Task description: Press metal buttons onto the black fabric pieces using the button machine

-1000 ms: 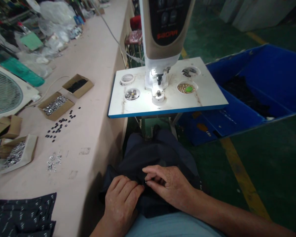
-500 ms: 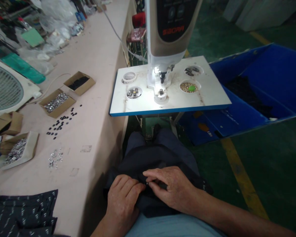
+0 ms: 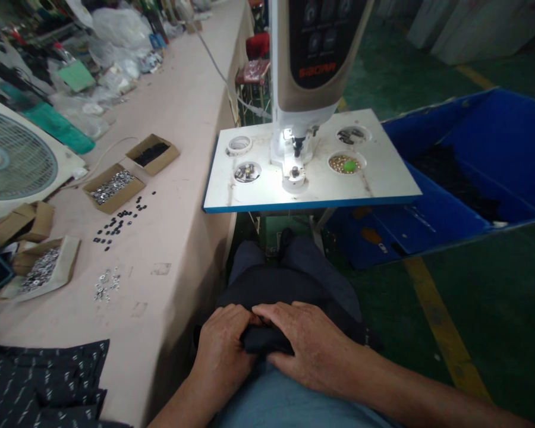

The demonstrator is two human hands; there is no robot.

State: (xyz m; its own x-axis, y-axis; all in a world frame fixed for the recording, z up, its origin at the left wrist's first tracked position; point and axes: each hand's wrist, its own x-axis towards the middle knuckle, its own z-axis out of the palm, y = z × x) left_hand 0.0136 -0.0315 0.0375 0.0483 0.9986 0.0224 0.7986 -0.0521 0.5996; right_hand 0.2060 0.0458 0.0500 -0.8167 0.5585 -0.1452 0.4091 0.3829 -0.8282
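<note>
Dark fabric [image 3: 289, 285] lies across my lap, with its near edge bunched between my hands. My left hand [image 3: 226, 339] is closed on that edge, thumb underneath. My right hand [image 3: 305, 342] grips the same bunched part from the other side, its forefinger close to the left fingertips. Whether a small piece is pinched between the fingertips is hidden. Ahead of my knees stands a snap-press machine [image 3: 314, 65] with a lit head. Its white table [image 3: 258, 196] has round wells with metal parts, gold-coloured pieces [image 3: 339, 163] and a green piece [image 3: 350, 166].
On the long bench [image 3: 196, 119] at left are cardboard boxes of silver fasteners [image 3: 111, 187] and black parts [image 3: 151, 153], loose black pieces [image 3: 120, 223], loose silver pieces [image 3: 107, 285], printed dark cloth [image 3: 44, 380] and a fan [image 3: 13, 154]. A blue bin [image 3: 508, 137] stands right.
Both hands have rolled the fabric's edge up between them and gripped it. The small shiny piece seen at my right fingertips is now out of sight. The view has shifted slightly.
</note>
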